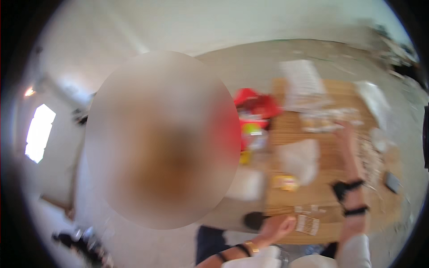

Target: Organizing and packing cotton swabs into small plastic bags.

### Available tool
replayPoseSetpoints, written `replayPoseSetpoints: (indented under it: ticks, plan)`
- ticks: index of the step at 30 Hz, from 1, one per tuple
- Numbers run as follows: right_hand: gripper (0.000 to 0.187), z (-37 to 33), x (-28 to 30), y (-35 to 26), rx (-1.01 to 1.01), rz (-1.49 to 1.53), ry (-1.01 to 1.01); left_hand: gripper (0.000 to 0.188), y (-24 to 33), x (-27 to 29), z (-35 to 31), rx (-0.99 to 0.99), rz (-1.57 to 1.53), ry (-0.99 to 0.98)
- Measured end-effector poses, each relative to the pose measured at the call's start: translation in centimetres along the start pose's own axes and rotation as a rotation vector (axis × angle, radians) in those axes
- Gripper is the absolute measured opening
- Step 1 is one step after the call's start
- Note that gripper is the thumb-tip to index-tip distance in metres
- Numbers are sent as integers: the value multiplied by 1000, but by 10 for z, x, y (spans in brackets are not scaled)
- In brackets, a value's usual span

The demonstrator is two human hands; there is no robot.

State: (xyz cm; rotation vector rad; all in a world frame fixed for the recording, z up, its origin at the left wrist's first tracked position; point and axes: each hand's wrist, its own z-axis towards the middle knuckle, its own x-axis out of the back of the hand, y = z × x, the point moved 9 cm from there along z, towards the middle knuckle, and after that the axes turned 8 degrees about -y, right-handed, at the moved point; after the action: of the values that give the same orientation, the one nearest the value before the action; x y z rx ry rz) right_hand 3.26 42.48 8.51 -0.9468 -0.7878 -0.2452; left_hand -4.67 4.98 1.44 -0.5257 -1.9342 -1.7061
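- At upper right, right hand (pixel 343 131) meets pale packets (pixel 328 119); I cannot tell its grip.
- Left hand (pixel 279 227), lower centre, beside white grid (pixel 307 225); also unclear.
- I judge work unfinished: small pieces (pixel 298 209) lie loose on desk (pixel 328 181).

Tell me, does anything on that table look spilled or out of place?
Perhaps the pale bits strewn on the right part of the wooden table, beside the person's right forearm: they lie loose and untidy. Blur hides whether they spilled.
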Motion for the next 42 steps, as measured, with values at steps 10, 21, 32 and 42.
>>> replayPoseSetpoints:
  ticks: [10, 21, 32, 42]
  plan:
    - [29, -257, 96, 93, -261, 459, -609, 13, 8, -3, -4, -141, 52, 127]
    - [43, -562, 83, 239, -779, 266, -879, 14, 13, 0, -1, -138, 305, 155]
    - [35, -556, 90, 247, -347, -152, -416, 15, 21, 1, -7, -148, 369, 130]
    - [37, -567, 108, 263, -399, -84, -486, 14, 21, -3, -2, -132, 400, 137]
